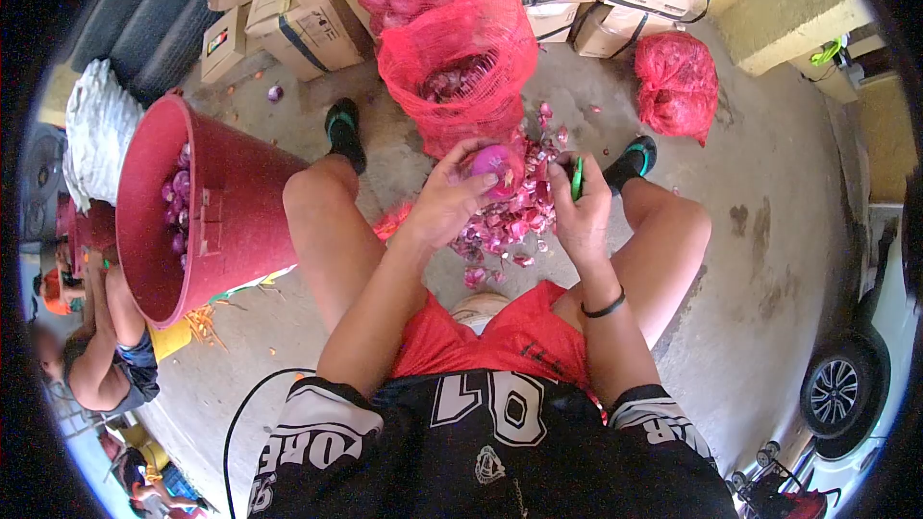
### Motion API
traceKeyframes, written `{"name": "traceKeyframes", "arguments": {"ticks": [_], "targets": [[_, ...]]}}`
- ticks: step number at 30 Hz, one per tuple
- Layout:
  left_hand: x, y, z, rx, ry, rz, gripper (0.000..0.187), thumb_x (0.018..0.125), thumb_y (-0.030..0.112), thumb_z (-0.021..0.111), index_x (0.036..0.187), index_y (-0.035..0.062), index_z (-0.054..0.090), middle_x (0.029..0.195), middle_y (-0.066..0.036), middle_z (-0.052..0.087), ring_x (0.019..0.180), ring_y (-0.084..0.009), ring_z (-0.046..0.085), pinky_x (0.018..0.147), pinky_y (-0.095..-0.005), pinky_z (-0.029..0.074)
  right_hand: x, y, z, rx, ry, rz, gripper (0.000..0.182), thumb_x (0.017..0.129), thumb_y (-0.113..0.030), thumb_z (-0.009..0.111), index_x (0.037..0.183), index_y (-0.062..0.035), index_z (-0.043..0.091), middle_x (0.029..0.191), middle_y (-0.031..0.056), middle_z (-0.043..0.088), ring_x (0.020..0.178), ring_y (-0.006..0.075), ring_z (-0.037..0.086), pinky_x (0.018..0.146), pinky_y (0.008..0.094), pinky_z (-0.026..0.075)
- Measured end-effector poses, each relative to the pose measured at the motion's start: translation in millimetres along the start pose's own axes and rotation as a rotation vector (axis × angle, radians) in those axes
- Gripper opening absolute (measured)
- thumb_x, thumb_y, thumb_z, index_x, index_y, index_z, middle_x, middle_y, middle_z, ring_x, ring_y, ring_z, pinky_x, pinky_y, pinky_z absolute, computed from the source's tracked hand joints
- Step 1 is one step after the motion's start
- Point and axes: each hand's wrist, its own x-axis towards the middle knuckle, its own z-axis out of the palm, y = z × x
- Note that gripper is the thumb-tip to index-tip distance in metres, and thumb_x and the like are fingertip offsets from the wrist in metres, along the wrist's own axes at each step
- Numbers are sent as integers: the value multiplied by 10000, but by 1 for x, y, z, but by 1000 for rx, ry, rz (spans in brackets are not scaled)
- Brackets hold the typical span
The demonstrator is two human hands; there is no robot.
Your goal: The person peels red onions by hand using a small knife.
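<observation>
My left hand [447,194] is closed round a purple-red onion [498,171], its thumb lying on the near side. In my right hand [583,207] is a small tool with a green handle [577,178]; its blade cannot be made out. The two hands are apart, with the onion to the left of the tool. Below them, onion skins [510,221] lie in a loose pile on the concrete floor between my legs. Just beyond the hands stands an open red mesh sack [460,67] with onions or skins inside.
A large red tub [231,211] with peeled onions [177,194] stands at the left. Cardboard boxes [308,34] line the back. Another red mesh sack [676,86] sits at the back right. Other people [101,356] are at the far left. A car wheel [835,392] shows at right.
</observation>
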Motion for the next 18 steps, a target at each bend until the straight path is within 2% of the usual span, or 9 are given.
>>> {"name": "traceKeyframes", "arguments": {"ticks": [3, 6, 7, 10, 18], "targets": [[0, -1, 2, -12, -1, 17, 499, 854, -25, 641, 1291, 102, 436, 1201, -95, 577, 1091, -236, 605, 922, -436, 532, -6, -13, 2, -130, -28, -143, 205, 835, -47, 658, 1033, -10, 618, 860, 155, 598, 751, 278, 602, 694, 362, 484], [3, -5, 1, 55, 18, 70, 500, 845, -46, 641, 1279, 101, 441, 1201, -81, 566, 1092, -224, 595, 927, -418, 528, -6, -18, 7, -157, -23, -378, 304, 769, 0, 675, 1071, -14, 638, 919, 157, 612, 838, 313, 633, 756, 386, 507], [4, -7, 1, 90, 29, 92, 504, 840, -55, 643, 1275, 101, 442, 1201, -75, 562, 1093, -219, 591, 928, -410, 526, -7, -23, 8, -165, -15, -374, 244, 763, 21, 684, 1003, 22, 640, 937, 165, 621, 829, 318, 622, 747, 351, 493], [4, -7, 7, 157, 105, 115, 549, 786, -82, 705, 1248, 53, 441, 1193, -91, 559, 1098, -201, 575, 990, -358, 469, -8, -23, 10, -181, 5, -369, 233, 756, 31, 676, 984, 22, 630, 908, 165, 614, 807, 311, 623, 730, 355, 491], [5, -9, 1, 152, 45, 119, 565, 779, -68, 715, 1265, 51, 452, 1215, -74, 526, 1137, -194, 546, 979, -350, 469, -7, -17, 9, -218, 23, -279, 241, 725, 1, 686, 950, 15, 600, 882, 176, 593, 811, 360, 618, 709, 401, 499]]}}
